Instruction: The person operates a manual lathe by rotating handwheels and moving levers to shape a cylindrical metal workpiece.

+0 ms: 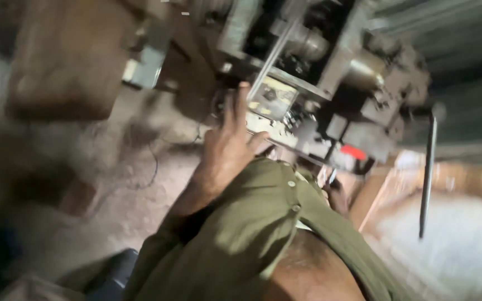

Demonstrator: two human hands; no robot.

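Observation:
The view is tilted and blurred. My left hand is raised with its fingers spread and holds nothing. Its fingertips are at the lower edge of a grey metal machine, beside a pale yellowish panel. My right hand shows only as a small part past my olive green shirt. It sits just under the machine, and a thin dark object sticks up by it. Whether that hand grips the object cannot be told.
A red part sits on the machine's underside. A long dark rod hangs at the right over a pale sack or sheet. A brown block is upper left. A thin cable lies on the dirt floor.

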